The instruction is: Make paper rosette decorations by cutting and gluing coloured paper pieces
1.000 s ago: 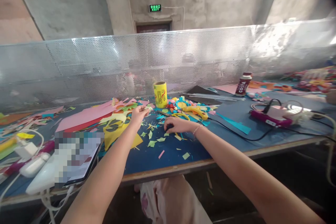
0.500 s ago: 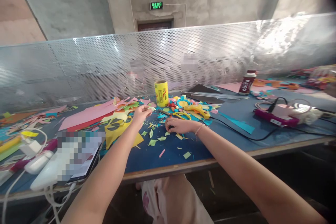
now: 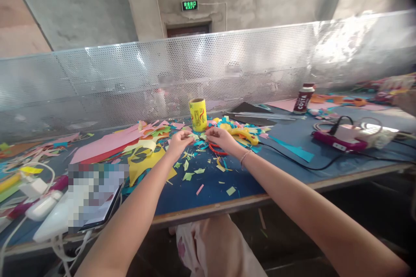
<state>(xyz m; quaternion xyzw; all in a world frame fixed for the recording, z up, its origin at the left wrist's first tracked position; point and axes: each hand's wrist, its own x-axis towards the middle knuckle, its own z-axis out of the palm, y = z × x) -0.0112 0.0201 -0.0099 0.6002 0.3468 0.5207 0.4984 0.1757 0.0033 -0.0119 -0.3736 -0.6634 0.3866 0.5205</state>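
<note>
Step in hand, by appearance: the left hand point(image 3: 180, 142) and right hand point(image 3: 222, 138) meet just above the tabletop point(image 3: 208, 190) at 12 o'clock. Their fingers are closed to a pinch on opposite edges of a pale-green paper scrap point(image 3: 196, 136), just short of the yellow tape roll point(image 3: 198, 114). Further handling calls for a light fingertip grip, the scrap being small and thin. Half a second earlier the right hand lay flat on the cuttings, while the left was already raised.

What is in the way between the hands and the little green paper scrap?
Nothing visible. The left hand pinches the green paper scrap, and the right hand reaches it directly with its fingers. The yellow roll stands behind them, apart.
</note>
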